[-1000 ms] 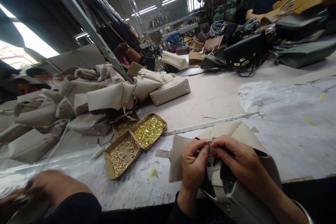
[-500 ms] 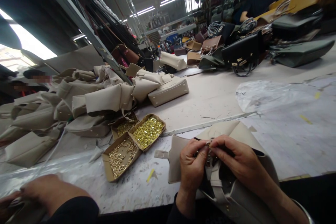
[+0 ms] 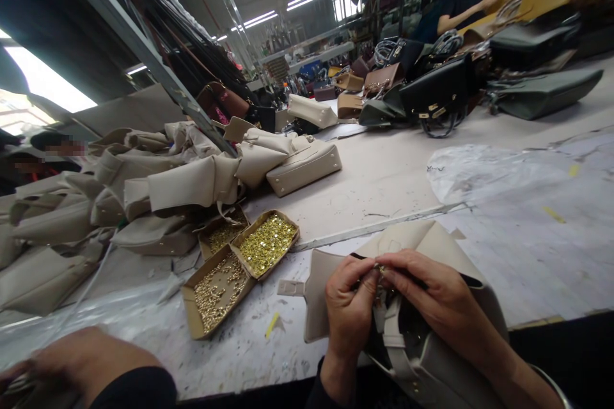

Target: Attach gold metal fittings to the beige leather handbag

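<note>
Risk 1: the small metal fitting (image 3: pixel 381 268) at the bag mouth is held only by fingertips of both hands; I judge it can slip and fall inside the beige bag (image 3: pixel 432 332), bc the opening is dark and just under the fingers.
Risk 2: the bag sits half over the table edge (image 3: pixel 542 323), towards the person's lap; a strong pull could drag it off.
Risk 3: open cardboard trays w/ brass parts (image 3: pixel 266 244) lie near, to the left of the bag; an elbow or the bag's flap could push them and spill the pieces.
Risk 4: another person's hand (image 3: pixel 91 358) works at the lower left, well apart for now, but on the same table side.
Left hand (image 3: pixel 349 316): fingers curled, thumb and forefinger pressed together, pinching the fitting from the left side.
Right hand (image 3: pixel 439 297): fingers bent and close together, tips pinching the same fitting from the right; palm lies over the bag rim.
Fitting detail: too small to tell its exact shape.
Bag place: at near edge of table, directly in front of the person, strap (image 3: pixel 396 339) hanging down between the wrists.
Around: pile of beige bags (image 3: pixel 182 179) further left, dark bags (image 3: pixel 439 92) far behind, well apart.
</note>
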`<state>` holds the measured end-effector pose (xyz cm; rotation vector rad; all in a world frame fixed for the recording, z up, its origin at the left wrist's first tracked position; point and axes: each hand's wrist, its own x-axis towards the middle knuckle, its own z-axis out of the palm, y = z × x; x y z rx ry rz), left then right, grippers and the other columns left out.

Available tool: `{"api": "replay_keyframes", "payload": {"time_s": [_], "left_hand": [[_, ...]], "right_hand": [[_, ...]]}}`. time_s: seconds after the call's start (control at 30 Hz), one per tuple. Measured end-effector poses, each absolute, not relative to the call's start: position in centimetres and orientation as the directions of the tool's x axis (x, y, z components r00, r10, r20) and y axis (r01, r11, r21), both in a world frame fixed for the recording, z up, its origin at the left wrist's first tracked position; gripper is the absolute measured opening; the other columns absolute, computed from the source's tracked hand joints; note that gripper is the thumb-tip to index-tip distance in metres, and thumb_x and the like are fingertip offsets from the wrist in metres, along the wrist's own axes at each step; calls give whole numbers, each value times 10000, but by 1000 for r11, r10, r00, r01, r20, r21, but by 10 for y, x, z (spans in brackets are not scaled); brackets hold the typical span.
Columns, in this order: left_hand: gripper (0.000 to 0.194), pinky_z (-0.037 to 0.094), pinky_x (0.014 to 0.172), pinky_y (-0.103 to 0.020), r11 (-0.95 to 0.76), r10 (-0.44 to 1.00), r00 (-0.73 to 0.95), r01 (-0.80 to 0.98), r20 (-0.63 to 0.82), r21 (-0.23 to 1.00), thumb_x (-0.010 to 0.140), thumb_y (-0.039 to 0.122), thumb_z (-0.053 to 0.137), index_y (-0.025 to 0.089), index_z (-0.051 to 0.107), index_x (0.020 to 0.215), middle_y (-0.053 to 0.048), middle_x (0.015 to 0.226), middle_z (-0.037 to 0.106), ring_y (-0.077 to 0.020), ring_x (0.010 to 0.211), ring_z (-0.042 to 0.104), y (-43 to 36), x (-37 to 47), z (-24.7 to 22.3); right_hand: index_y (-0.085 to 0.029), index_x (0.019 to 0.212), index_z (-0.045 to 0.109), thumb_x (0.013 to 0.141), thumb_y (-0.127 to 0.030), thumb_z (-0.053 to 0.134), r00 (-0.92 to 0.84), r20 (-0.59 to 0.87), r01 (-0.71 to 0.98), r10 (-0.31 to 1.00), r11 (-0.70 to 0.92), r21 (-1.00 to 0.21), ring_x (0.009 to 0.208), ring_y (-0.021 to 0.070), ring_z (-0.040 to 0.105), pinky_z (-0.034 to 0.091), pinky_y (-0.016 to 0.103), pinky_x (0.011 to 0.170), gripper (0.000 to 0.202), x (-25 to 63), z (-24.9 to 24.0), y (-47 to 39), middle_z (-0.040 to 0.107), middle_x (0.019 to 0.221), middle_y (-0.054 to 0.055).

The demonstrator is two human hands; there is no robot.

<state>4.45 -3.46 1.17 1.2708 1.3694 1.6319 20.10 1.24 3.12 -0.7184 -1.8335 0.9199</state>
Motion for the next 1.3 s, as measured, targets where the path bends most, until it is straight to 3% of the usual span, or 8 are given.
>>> {"api": "replay_keyframes", "payload": {"time_s": [0.5,0.93,1.1,1.3], "left_hand": [[93,527,706,-240,-292,883,-288,282,371,914,907,162,702,180,793,918,-27,795,711,-157,756,661,-37,46,20],[107,523,725,-254,-336,844,-270,406,463,850,913,117,685,181,764,943,-25,814,707,-159,769,664,-42,50,18],[66,524,687,-247,-306,856,-296,372,424,876,900,162,719,173,782,883,-26,769,707,-157,718,655,-42,49,19],[164,502,641,-237,-167,894,-347,324,281,931,913,236,699,164,794,800,-30,716,721,-156,670,650,-41,50,20]], "right_hand": [[-248,1159,698,1026,-185,591,-348,536,131,769,606,-785,991,195,745,615,276,876,182,199,17,9,768,1071,40],[-235,1143,661,1042,-163,546,-343,559,185,755,638,-747,977,195,724,607,279,866,169,197,19,4,743,1046,52],[-233,1126,665,1051,-176,516,-352,544,180,761,626,-759,959,208,732,618,303,846,176,197,19,3,744,1029,69],[-242,1127,686,1027,-206,580,-340,486,151,805,557,-817,948,200,748,621,279,829,150,199,18,4,764,1029,50]]}}
